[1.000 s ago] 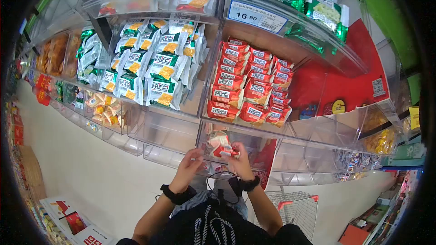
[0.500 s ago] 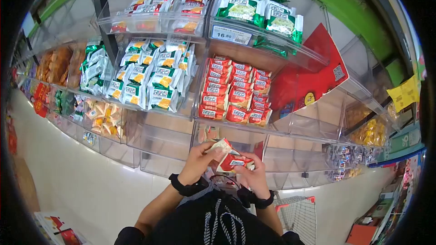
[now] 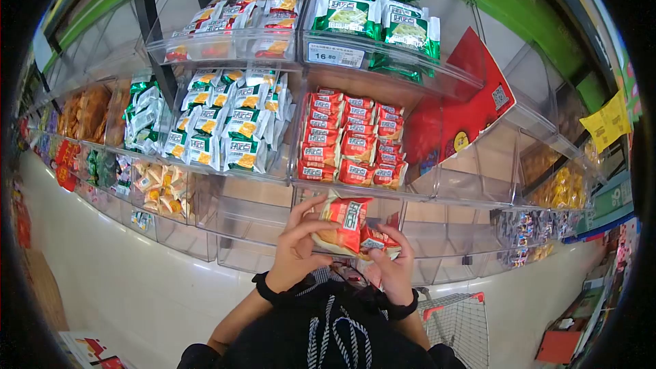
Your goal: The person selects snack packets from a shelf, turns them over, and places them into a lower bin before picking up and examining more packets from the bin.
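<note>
While both hands (image 3: 342, 249) close, fingers (image 3: 305, 213) grip red snack packets (image 3: 347, 222)

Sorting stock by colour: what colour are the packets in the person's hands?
Red packets, with white labels, in the head view.

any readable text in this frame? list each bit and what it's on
"16.80": white price tag on the front rim of the top shelf bin, under the green packets; smaller print below it is too small to read.
Red packets, green-and-white packets and the red packets in hand: white label blocks with characters, too blurred to read.
Red card: a QR code, no legible words.
Yellow tag: no text legible.
</note>
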The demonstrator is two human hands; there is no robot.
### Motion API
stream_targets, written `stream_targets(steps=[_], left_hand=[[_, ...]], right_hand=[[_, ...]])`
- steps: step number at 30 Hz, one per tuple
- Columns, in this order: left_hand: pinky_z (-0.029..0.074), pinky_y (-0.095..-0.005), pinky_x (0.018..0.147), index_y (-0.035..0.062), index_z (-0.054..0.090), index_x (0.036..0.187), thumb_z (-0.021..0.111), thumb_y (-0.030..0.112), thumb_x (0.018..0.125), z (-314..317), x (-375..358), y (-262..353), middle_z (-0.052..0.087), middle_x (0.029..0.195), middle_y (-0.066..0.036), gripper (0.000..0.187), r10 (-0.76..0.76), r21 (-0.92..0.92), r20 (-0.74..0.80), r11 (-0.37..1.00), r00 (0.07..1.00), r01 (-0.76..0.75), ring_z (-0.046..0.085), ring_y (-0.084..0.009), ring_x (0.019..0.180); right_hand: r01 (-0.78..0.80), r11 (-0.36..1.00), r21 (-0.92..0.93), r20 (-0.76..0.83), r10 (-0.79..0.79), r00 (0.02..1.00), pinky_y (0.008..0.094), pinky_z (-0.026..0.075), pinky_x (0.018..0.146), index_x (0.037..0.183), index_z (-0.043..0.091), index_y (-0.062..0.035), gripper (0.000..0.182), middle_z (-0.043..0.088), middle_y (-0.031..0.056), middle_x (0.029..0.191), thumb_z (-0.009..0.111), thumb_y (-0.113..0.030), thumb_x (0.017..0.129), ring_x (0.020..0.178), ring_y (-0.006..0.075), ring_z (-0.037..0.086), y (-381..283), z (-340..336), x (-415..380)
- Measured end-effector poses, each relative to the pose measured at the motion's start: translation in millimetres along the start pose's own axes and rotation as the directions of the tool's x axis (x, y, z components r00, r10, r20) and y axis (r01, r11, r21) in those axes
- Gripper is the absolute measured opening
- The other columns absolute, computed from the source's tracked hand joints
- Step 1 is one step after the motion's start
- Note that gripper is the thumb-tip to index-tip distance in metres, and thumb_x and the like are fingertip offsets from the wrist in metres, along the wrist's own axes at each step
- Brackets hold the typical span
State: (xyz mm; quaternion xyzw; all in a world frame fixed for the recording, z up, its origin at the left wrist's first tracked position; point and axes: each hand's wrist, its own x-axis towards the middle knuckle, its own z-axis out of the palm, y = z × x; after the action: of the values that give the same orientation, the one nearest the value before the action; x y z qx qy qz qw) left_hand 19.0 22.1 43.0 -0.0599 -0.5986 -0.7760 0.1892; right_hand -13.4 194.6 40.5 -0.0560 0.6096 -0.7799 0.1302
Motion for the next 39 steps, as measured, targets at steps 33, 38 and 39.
stream_targets(steps=[33,38,39], left_hand=[[0.049,-0.0300,0.076,-0.0037,0.043,0.110,0.038,0.012,0.089,18,-2,-2,0.055,0.101,-0.011,0.026,-0.488,-0.422,-0.296,0.838,0.821,0.347,0.056,-0.0180,0.091],[0.047,-0.0314,0.080,-0.0030,0.043,0.111,0.037,0.015,0.090,19,-4,-1,0.054,0.102,-0.011,0.028,-0.479,-0.457,-0.271,0.828,0.835,0.327,0.055,-0.0184,0.092],[0.046,-0.0314,0.082,-0.0028,0.041,0.114,0.038,0.016,0.090,21,-3,0,0.053,0.105,-0.012,0.031,-0.488,-0.460,-0.261,0.822,0.833,0.337,0.054,-0.0187,0.095]], right_hand=[[-0.084,0.986,0.144,0.071,0.074,0.995,0.0232,0.044,0.071,0.101,0.049,0.0027,0.028,0.056,0.0075,0.093,0.059,0.001,0.075,0.082,0.0102,0.053,-19,19,37],[-0.068,0.997,0.048,0.030,0.066,0.997,0.0222,0.043,0.068,0.097,0.052,0.0010,0.025,0.057,0.0053,0.088,0.061,0.001,0.073,0.078,0.0081,0.052,-16,16,36],[-0.068,0.997,0.049,0.029,0.066,0.997,0.0222,0.043,0.068,0.097,0.052,0.0010,0.025,0.057,0.0053,0.088,0.061,0.001,0.073,0.078,0.0081,0.052,-15,17,36]])
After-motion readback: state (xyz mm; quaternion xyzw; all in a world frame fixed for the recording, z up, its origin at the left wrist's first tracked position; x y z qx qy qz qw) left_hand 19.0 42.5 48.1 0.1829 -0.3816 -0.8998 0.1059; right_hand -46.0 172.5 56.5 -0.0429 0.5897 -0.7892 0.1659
